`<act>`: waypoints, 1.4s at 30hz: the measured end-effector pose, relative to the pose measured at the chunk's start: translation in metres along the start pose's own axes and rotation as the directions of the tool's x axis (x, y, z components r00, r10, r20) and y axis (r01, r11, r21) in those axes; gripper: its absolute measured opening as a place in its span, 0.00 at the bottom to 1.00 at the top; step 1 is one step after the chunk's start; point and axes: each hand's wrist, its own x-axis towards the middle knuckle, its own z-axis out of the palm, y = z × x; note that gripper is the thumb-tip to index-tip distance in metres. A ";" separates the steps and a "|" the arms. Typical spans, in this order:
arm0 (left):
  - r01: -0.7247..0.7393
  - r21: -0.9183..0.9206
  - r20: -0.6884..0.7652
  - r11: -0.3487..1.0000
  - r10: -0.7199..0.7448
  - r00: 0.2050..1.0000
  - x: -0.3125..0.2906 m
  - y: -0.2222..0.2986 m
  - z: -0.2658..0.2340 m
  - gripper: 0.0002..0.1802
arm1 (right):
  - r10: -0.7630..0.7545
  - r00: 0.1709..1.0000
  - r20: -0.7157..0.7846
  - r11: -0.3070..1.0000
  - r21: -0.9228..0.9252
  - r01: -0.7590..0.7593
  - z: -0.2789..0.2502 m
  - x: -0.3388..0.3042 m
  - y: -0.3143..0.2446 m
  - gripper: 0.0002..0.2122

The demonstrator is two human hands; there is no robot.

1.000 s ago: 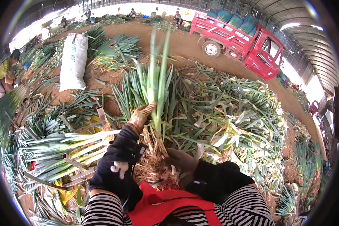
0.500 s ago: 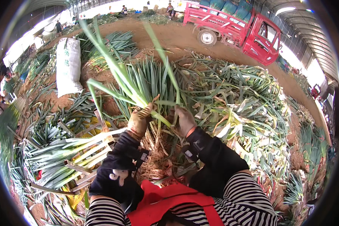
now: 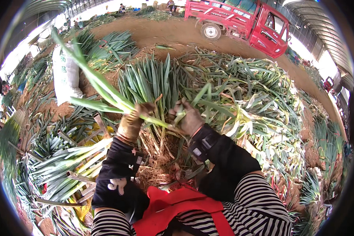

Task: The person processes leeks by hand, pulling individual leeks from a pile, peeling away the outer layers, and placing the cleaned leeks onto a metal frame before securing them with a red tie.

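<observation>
My left hand, in a tan glove, is wrapped round a long green onion. The stalk slants, leaves toward the upper left and white end toward my right hand. My right hand, gloved too, is closed on a green onion leaf beside that white end. Whether this leaf is still joined to the stalk, I cannot tell. Just beyond my hands a thick bunch of green onions lies with its roots toward me.
Trimmed green onions rest on a wooden frame at the left. Loose leaves are heaped on the right. A white sack stands at the far left, and a red truck is parked at the back right.
My left hand has moved left with the green onion, which now leans lower. The leaf in my right hand has swung down from upright to the right.
</observation>
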 end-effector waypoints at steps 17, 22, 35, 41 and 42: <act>-0.345 -0.281 -0.318 0.896 0.253 0.914 -0.026 0.071 -0.051 0.24 | -0.736 0.674 -0.059 -0.446 -0.707 -0.549 -0.130 -0.021 -0.151 0.27; -0.292 -0.303 -0.260 0.907 0.216 0.941 -0.024 0.059 -0.010 0.24 | -0.245 0.770 0.589 -0.365 -0.792 0.489 0.009 -0.023 -0.050 0.30; -0.247 -0.396 -0.299 0.884 0.131 0.945 -0.018 0.034 0.018 0.16 | -0.319 0.433 0.843 -0.600 -0.533 0.596 0.042 -0.033 0.021 0.10; -0.056 -0.316 -0.212 0.947 -0.013 0.977 -0.028 0.045 0.025 0.08 | -0.315 0.409 0.856 -0.630 -0.511 0.585 0.039 -0.027 0.010 0.11; -0.047 -0.263 -0.205 0.964 -0.008 0.979 -0.029 0.045 0.024 0.11 | -0.327 0.422 0.845 -0.625 -0.529 0.574 0.040 -0.028 0.010 0.11</act>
